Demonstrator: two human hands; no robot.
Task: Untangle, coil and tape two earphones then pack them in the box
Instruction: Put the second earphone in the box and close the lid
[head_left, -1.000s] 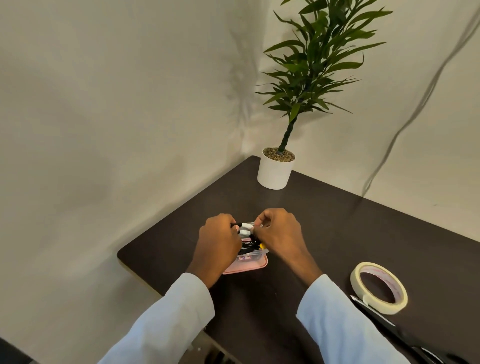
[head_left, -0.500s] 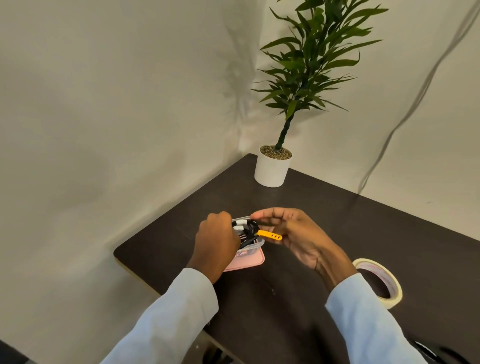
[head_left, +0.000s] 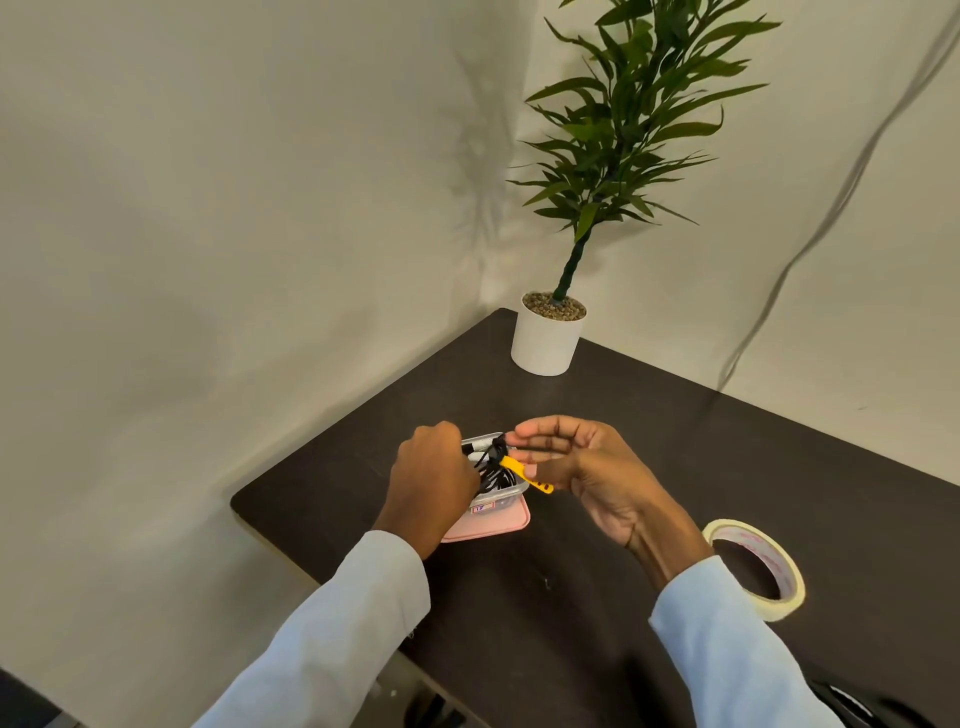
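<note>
The left hand (head_left: 434, 475) covers the near side of the clear box (head_left: 496, 499) on its pink lid (head_left: 498, 526), fingers curled into the black earphone cords (head_left: 491, 467); what it grips cannot be made out. The right hand (head_left: 582, 470), palm up beside the box, pinches a black cord above a yellow strap (head_left: 524, 474). A tape roll (head_left: 756, 569) and potted plant (head_left: 548, 332) sit on the dark table (head_left: 675, 441) in a pale corner.

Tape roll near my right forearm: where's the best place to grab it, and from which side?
The tape roll lies flat on the table with its open core facing up. I'd probably come from above with the right hand, thumb inside the core and fingers on the outer wall, at the rim nearest the sleeve.
</note>
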